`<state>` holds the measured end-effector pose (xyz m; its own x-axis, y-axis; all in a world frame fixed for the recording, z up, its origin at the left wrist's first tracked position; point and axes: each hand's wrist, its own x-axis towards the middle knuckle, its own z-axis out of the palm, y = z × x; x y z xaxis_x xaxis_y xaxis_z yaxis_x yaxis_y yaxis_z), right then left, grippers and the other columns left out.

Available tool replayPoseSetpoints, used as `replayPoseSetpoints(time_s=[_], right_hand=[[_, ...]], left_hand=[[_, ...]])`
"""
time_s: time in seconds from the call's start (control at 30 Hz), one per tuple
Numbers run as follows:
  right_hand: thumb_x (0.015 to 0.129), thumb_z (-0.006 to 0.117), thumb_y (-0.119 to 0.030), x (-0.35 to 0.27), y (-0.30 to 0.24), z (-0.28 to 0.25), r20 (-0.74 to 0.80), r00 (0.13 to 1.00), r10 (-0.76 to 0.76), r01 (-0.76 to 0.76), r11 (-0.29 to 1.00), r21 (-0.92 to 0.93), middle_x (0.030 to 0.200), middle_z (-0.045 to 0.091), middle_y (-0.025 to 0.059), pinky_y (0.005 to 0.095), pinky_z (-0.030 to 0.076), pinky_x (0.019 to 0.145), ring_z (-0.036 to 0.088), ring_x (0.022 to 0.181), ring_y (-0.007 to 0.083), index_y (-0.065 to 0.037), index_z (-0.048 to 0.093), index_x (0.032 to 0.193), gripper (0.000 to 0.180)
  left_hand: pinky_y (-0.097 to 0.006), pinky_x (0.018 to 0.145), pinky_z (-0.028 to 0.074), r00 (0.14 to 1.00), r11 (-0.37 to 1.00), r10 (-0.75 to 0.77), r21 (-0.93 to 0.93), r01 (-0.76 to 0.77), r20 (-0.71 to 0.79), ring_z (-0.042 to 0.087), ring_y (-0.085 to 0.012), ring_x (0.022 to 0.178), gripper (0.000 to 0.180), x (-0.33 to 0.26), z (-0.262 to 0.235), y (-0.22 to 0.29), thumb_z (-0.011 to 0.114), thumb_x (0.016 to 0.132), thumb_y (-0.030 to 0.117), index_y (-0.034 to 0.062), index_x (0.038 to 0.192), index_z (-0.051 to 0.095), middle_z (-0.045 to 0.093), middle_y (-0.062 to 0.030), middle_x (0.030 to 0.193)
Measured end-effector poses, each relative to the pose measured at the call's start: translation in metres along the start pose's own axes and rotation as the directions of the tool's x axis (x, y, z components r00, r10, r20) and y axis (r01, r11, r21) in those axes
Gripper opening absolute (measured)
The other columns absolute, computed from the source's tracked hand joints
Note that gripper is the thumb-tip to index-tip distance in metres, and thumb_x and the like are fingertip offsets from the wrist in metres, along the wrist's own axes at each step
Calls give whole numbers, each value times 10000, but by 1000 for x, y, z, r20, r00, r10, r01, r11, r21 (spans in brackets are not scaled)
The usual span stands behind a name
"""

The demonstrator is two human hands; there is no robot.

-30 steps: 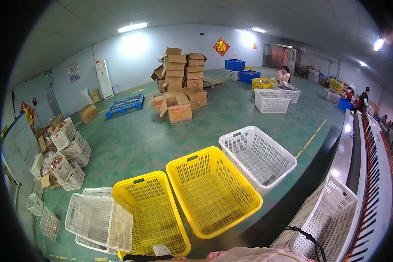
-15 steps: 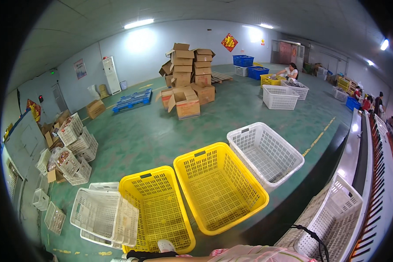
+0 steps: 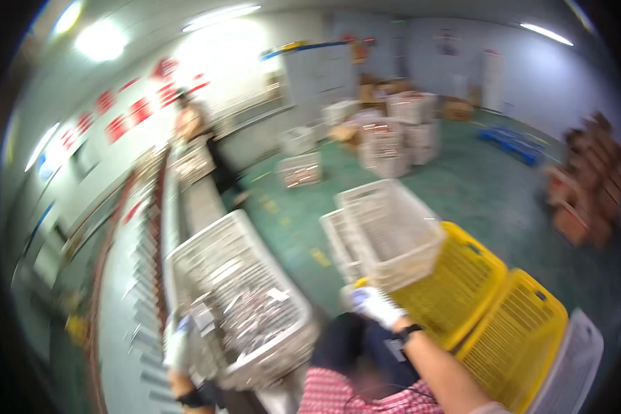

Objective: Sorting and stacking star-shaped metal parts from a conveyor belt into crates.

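Observation:
A large white plastic crate (image 3: pixel 293 297) in front of me to the left holds many small shiny packets (image 3: pixel 255 314). My left hand (image 3: pixel 177 345), in a white glove, is at this crate's left side; blur hides whether it grips the rim. My right hand (image 3: pixel 374 305), in a white and bluish glove, reaches forward to the near corner of a yellow crate (image 3: pixel 462 331), just below a white basket (image 3: pixel 397 238). Its fingers are smeared, so contact with the crate cannot be made out.
A second yellow crate (image 3: pixel 524 338) and a white crate (image 3: pixel 576 366) stand at the right. A long conveyor (image 3: pixel 127 297) runs along the left, with a person (image 3: pixel 207 138) beside it. Farther back are stacked white crates (image 3: pixel 410 131), a blue pallet (image 3: pixel 512 143) and cardboard boxes (image 3: pixel 590 186).
My view has swung far to the left. The packet-filled white crate, the conveyor's other stretch and both gloved hands have come into view; the yellow crates now lie at the right.

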<state>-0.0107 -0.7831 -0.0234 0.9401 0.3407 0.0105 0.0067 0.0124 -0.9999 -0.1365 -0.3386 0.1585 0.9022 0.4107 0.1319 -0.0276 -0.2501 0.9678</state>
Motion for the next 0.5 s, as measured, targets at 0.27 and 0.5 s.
replayPoseSetpoints(time_s=[0.27,0.5], right_hand=[[881,493,-224,4,-60,20,206,902,379,-362,925,-116,684,588,38,252,459,535,542,565,122,-34,596,870,217],[867,465,-225,38,-17,-16,174,838,517,-399,798,-451,712,634,118,304,500,531,596,564,205,11,599,860,272]], left_hand=[[-297,992,286,969,987,125,122,-101,-213,391,-207,1168,429,-90,2,-12,521,850,111,19,1253,406,445,-140,1234],[-336,1043,232,821,956,253,264,-131,-511,302,-259,1264,560,-131,-8,-49,500,855,108,-19,1341,251,312,-178,1357]])
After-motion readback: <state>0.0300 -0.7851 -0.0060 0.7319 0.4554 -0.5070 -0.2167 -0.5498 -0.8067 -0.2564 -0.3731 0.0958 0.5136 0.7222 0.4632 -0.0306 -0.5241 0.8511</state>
